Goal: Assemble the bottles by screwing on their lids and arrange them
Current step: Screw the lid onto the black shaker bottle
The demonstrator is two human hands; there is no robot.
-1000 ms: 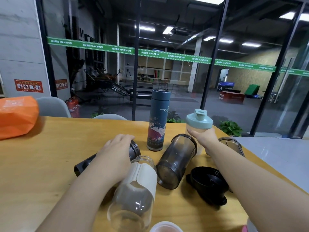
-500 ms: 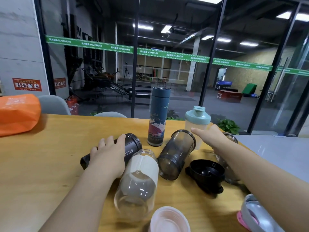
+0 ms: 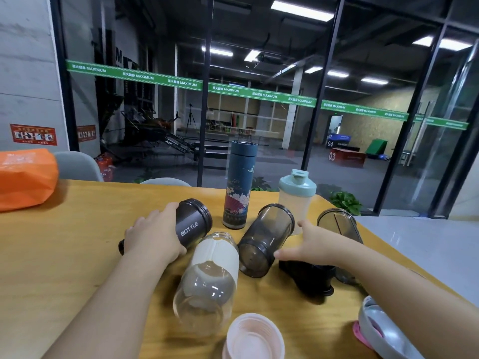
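My left hand (image 3: 153, 237) is wrapped around a black bottle (image 3: 193, 222) marked BOTTLE, which lies on its side with its open mouth facing away. My right hand (image 3: 311, 246) hovers with spread fingers on top of a black lid (image 3: 309, 279); I cannot see a grip on it. Between the hands lie a smoky grey bottle (image 3: 264, 242) and a clear bottle with a white sleeve (image 3: 207, 278). A second smoky bottle (image 3: 339, 226) lies behind my right hand. A blue thermos (image 3: 239, 187) and a mint-lidded shaker (image 3: 297, 198) stand upright, closed.
The wooden table (image 3: 64, 255) ends close on the right. A pink cup-like piece (image 3: 252, 338) and a grey and pink lid (image 3: 383, 332) sit at the near edge. An orange bag (image 3: 26, 177) lies far left, with grey chairs (image 3: 75, 164) and a glass wall beyond.
My right hand has left the mint-lidded shaker and come back down onto the black lid. My left hand has settled around the black bottle's body.
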